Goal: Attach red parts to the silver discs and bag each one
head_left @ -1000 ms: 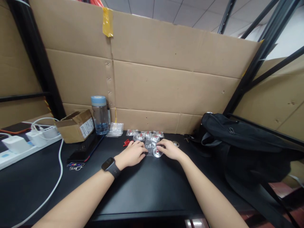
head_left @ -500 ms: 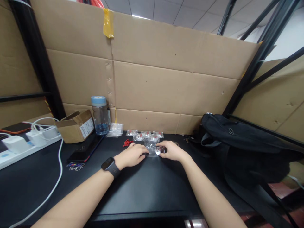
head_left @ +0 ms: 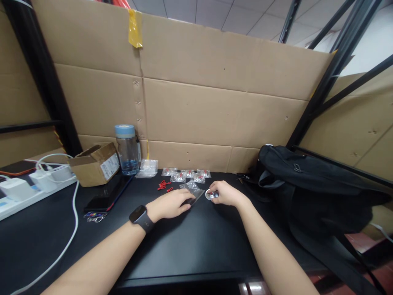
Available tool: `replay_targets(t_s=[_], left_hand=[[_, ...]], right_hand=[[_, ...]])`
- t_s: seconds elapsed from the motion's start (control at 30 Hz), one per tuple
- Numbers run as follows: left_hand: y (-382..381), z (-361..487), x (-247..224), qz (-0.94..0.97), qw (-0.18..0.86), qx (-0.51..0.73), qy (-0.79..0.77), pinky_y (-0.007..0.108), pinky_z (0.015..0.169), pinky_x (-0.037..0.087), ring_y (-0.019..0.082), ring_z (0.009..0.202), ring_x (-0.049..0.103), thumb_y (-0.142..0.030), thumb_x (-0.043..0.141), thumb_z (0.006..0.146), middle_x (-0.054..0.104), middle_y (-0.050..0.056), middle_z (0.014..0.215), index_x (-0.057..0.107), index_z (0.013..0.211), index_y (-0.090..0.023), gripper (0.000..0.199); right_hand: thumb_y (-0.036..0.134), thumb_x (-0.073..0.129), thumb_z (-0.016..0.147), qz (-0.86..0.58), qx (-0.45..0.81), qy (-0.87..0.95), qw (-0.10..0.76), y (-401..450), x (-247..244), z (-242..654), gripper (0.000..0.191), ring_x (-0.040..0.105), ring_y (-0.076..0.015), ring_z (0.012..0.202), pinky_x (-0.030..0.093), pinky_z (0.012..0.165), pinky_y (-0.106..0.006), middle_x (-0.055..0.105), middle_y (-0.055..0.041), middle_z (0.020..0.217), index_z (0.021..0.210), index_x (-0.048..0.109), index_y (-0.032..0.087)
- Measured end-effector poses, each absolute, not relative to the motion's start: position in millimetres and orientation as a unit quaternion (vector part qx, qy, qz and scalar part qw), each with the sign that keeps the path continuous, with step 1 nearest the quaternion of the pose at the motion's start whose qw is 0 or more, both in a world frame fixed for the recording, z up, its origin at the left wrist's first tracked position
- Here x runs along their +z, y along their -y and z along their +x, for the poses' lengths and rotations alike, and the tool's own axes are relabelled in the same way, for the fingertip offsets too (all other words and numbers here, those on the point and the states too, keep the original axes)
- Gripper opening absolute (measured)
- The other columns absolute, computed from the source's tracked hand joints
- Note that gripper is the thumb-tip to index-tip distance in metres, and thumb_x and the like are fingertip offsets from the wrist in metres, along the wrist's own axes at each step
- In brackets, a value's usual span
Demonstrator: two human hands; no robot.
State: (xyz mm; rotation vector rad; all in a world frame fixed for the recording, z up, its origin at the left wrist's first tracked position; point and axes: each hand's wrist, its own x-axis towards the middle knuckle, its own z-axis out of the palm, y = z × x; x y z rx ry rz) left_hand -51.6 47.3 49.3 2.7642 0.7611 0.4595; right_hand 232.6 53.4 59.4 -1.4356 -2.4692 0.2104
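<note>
My left hand (head_left: 172, 203), with a dark watch on its wrist, has its thumb and fingers closed on the near edge of a small clear plastic bag (head_left: 194, 191). The bag lies tilted over the black table. To its right, my right hand (head_left: 225, 192) pinches a shiny silver round disc (head_left: 211, 195) with a bit of red by the fingertips. The disc is apart from the bag. Red cords (head_left: 163, 185) lie just beyond my left hand. Several clear packets (head_left: 178, 177) with silver and red pieces inside lie in rows behind the bag.
Flat clear bags (head_left: 147, 168) are stacked near a blue-lidded water bottle (head_left: 126, 149). An open cardboard box (head_left: 95, 164), a dark phone (head_left: 107, 194) and a white power strip (head_left: 38, 190) stand on the left. A black backpack (head_left: 310, 188) fills the right side. Cardboard walls the back.
My right hand has moved the disc slightly right, away from the bag. The bag has shifted and tilted in my left hand, and more of the red cords shows.
</note>
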Motion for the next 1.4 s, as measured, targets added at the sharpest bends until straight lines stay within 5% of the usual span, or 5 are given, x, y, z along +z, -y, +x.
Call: replay_targets(t_s=[0.3, 0.5, 0.77, 0.93, 1.4], left_hand=[[-49, -53, 43, 0.951, 0.119, 0.121, -0.259, 0.038, 0.108, 0.04, 0.024, 0.126, 0.055, -0.036, 0.05, 0.097, 0.056, 0.003, 0.141, 0.062, 0.131, -0.037, 0.036], [-43, -49, 42, 0.948, 0.096, 0.111, -0.282, 0.05, 0.108, 0.037, 0.031, 0.133, 0.045, -0.041, 0.051, 0.096, 0.047, 0.003, 0.15, 0.054, 0.138, -0.044, 0.042], [-40, -44, 38, 0.944, 0.071, 0.106, -0.303, 0.057, 0.105, 0.036, 0.035, 0.133, 0.041, -0.046, 0.049, 0.097, 0.044, 0.004, 0.151, 0.051, 0.139, -0.048, 0.042], [-40, -45, 39, 0.943, 0.088, 0.101, -0.304, 0.059, 0.107, 0.034, 0.036, 0.134, 0.041, -0.048, 0.049, 0.096, 0.043, 0.005, 0.152, 0.053, 0.138, -0.048, 0.042], [-43, -46, 39, 0.937, 0.14, 0.069, -0.313, 0.068, 0.112, 0.021, 0.036, 0.147, 0.025, -0.052, 0.048, 0.096, 0.028, 0.003, 0.162, 0.045, 0.142, -0.05, 0.047]], right_hand=[[0.017, 0.075, 0.059, -0.551, 0.07, 0.817, 0.158, -50, 65, 229, 0.035, 0.069, -0.0216, 0.079, 0.048, 0.072, -0.026, 0.076, -0.0047, 0.086, 0.093, 0.08, 0.024], [0.024, 0.068, 0.071, -0.507, 0.131, 0.814, 0.249, -40, 80, 222, 0.028, 0.061, -0.0129, 0.061, 0.044, 0.061, -0.022, 0.071, 0.0007, 0.072, 0.097, 0.077, 0.02], [0.02, 0.075, 0.062, -0.519, 0.069, 0.835, 0.172, -36, 69, 204, 0.029, 0.065, -0.0189, 0.075, 0.046, 0.069, -0.024, 0.073, -0.004, 0.082, 0.091, 0.078, 0.019], [0.02, 0.076, 0.071, -0.48, 0.087, 0.844, 0.223, -45, 58, 198, 0.023, 0.064, -0.0183, 0.083, 0.048, 0.078, -0.026, 0.069, -0.0061, 0.095, 0.093, 0.077, 0.02], [0.014, 0.077, 0.073, -0.462, 0.129, 0.833, 0.276, -56, 46, 202, 0.013, 0.063, -0.0139, 0.071, 0.049, 0.069, -0.025, 0.066, -0.0018, 0.087, 0.084, 0.071, 0.019]])
